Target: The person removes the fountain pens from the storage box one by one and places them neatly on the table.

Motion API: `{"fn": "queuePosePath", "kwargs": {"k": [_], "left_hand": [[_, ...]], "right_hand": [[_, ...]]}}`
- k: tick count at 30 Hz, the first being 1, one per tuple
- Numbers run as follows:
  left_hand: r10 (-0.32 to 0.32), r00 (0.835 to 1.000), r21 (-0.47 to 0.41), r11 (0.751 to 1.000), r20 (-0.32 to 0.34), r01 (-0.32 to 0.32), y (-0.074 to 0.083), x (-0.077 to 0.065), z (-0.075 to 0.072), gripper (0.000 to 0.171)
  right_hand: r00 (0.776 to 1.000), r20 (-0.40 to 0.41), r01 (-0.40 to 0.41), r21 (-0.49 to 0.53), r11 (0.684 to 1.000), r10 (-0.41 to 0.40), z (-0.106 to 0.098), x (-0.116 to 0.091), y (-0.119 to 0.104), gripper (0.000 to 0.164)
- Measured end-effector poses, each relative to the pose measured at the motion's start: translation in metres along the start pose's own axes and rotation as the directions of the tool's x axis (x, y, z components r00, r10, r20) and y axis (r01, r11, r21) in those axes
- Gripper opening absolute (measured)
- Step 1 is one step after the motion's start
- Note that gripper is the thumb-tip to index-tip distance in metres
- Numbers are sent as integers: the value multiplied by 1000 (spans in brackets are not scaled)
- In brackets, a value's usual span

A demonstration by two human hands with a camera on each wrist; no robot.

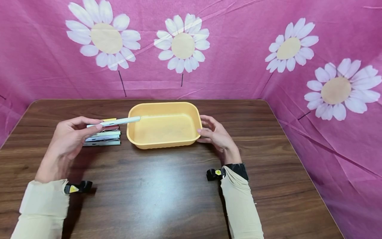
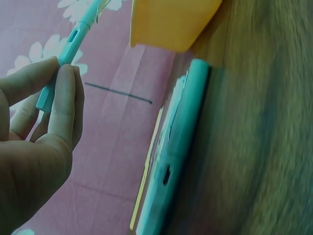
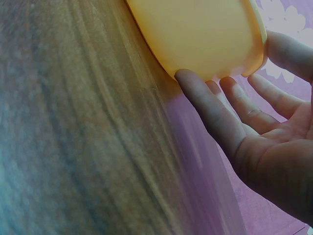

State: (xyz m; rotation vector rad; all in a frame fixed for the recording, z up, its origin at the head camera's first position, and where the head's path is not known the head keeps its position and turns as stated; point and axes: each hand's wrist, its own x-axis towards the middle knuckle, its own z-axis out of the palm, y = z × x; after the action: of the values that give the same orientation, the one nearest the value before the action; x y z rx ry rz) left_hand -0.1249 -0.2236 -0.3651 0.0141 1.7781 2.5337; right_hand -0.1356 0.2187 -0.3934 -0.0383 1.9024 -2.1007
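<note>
My left hand [image 1: 67, 141] pinches a pale mint-green pen [image 1: 125, 120] between thumb and fingers. The pen is held nearly level, its far end over the left rim of a yellow plastic tray [image 1: 164, 145]. In the left wrist view the pen [image 2: 73, 43] shows a clip and a small slot in its barrel. Below that hand several pens [image 1: 104, 143] lie side by side on the table, pale green, bluish, red and yellow, partly hidden by the fingers. At the tray's right end, my right hand [image 1: 220, 135] touches the wall with spread, mostly straight fingers [image 3: 244, 107].
The tray's inside shows no pens. It stands near the back of a dark wood-grain table [image 1: 155, 192]. A pink cloth [image 1: 226, 66] with white daisies hangs behind and to the right. Each wrist carries a small black camera mount [image 1: 215, 174].
</note>
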Motion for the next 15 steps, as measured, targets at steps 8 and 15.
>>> {"fn": "queuePosePath", "kwargs": {"k": [8,15], "left_hand": [[-29,1000,-46,999,1,29,1,3,-19,21],[-51,998,-72,996,-28,49,-1,4,-36,21]], "right_hand": [[1000,-1,1,-2,1000,-1,-2,1,1,63],[1000,-2,-8,3,1000,8,0,0,0,63]]}}
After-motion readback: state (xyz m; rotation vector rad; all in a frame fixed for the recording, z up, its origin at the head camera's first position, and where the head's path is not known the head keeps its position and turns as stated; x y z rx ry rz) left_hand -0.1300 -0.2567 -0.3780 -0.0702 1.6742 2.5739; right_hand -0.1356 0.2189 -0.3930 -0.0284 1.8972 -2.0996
